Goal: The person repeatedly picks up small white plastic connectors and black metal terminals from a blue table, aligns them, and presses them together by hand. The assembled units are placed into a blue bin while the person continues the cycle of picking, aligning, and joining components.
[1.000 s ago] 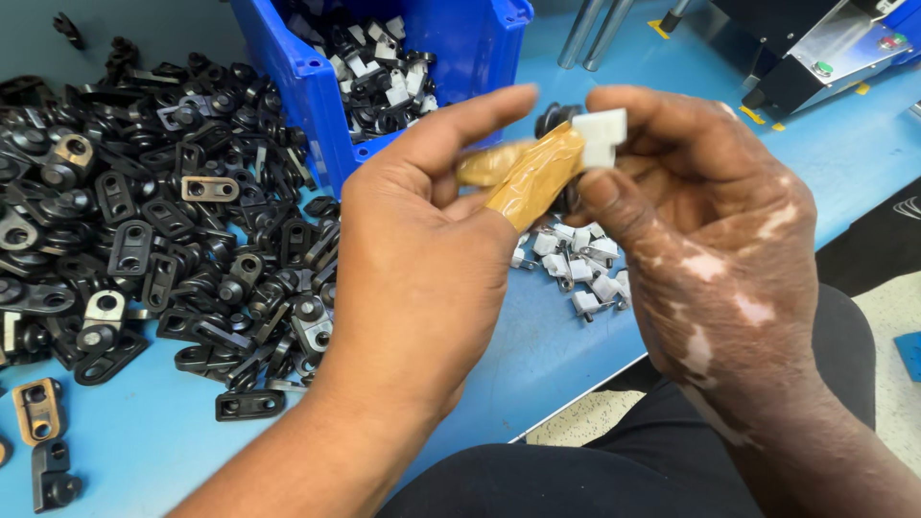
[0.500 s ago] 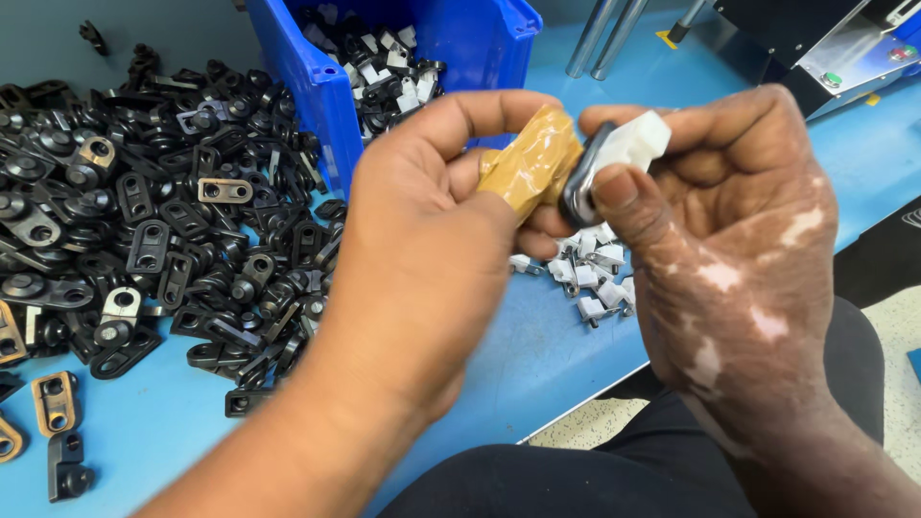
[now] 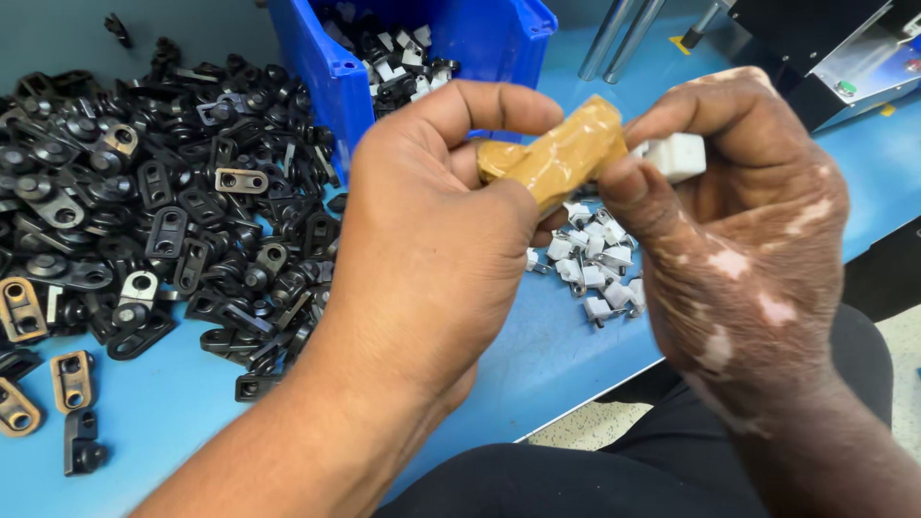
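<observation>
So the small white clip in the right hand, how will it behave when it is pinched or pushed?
The white clip looks like stiff moulded plastic, so it probably keeps its shape in the right hand. It is tiny, likely very light. Its blocky, flat sides suggest it would slide rather than roll, like the loose clips lying still on the table.

brackets (image 3: 144, 211) left of bin (image 3: 336, 86), clips (image 3: 595, 259) right

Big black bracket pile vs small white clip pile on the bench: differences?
The pile of black flat metal brackets is large and sprawling; the pile of small white plastic clips is a compact handful. Brackets lie left of the blue plastic bin; clips lie below the hands. Both rest loose on the blue bench.
</observation>
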